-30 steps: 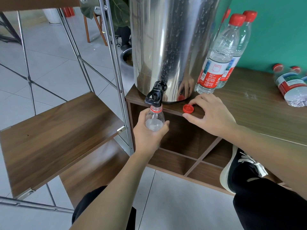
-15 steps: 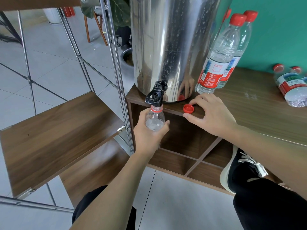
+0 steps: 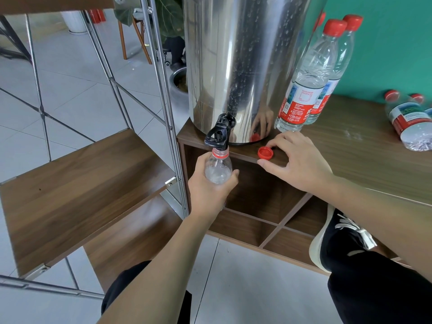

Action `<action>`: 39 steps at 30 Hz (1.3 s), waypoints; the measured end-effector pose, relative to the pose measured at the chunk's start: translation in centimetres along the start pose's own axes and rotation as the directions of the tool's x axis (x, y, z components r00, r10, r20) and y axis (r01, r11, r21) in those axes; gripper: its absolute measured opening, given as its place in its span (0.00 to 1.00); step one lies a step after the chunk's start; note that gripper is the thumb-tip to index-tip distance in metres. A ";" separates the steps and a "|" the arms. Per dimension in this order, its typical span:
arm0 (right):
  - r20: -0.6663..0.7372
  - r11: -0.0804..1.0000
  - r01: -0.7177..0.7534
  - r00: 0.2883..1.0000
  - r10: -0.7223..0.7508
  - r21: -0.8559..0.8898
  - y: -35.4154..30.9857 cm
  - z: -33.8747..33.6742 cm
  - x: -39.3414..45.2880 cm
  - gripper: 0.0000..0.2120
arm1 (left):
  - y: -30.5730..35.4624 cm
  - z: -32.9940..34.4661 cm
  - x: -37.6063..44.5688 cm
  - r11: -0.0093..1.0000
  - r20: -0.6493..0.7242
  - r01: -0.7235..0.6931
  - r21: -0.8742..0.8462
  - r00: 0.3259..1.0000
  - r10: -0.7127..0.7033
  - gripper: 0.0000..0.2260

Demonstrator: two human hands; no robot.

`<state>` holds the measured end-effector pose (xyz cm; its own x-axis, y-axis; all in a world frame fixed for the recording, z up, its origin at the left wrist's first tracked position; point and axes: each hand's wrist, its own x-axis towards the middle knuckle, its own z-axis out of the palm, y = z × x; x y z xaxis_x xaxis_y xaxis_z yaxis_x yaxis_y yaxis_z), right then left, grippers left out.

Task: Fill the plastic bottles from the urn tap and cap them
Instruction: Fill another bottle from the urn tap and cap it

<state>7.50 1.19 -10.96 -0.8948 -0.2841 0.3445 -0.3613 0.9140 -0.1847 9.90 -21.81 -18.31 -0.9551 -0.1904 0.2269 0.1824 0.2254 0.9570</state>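
Black trousers and a black shoe (image 3: 343,235) with a white sole sit nearest, the foot propped against the low wooden cabinet (image 3: 374,146). The left forearm reaches up and forward, the left hand (image 3: 210,190) wrapped around a clear, ribbed plastic bottle (image 3: 218,169) held upright with its open neck right under the black tap (image 3: 218,135). The right hand (image 3: 297,162) lies on the cabinet's front edge, fingers spread and relaxed, with thumb and forefinger either side of a loose red cap (image 3: 265,152); whether they touch it is hard to say. Behind stands the shiny steel urn (image 3: 245,66), speckled with droplets. Two capped bottles (image 3: 311,85) stand just beside it, and more lie on their sides (image 3: 411,122) further right against the teal wall.
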 end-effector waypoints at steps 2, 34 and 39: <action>0.002 1.000 -0.002 1.000 0.002 0.002 -0.1 0.0 0.0 0.23 | 0.1 0.0 0.0 1.000 0.000 -0.001 0.000 1.000 0.001 0.29; 0.018 1.000 -0.013 1.000 0.013 -0.002 -0.1 -0.2 0.0 0.24 | 0.1 -0.1 -0.2 1.000 -0.007 -0.009 -0.001 1.000 0.009 0.28; 0.021 1.000 -0.017 1.000 0.017 -0.008 -0.1 -0.2 0.0 0.25 | 0.0 0.0 -0.1 1.000 0.000 -0.004 -0.007 1.000 0.004 0.29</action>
<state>7.57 1.19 -10.73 -0.9060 -0.2748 0.3219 -0.3443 0.9209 -0.1829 10.06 -21.81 -18.31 -0.9544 -0.1891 0.2310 0.1884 0.2191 0.9574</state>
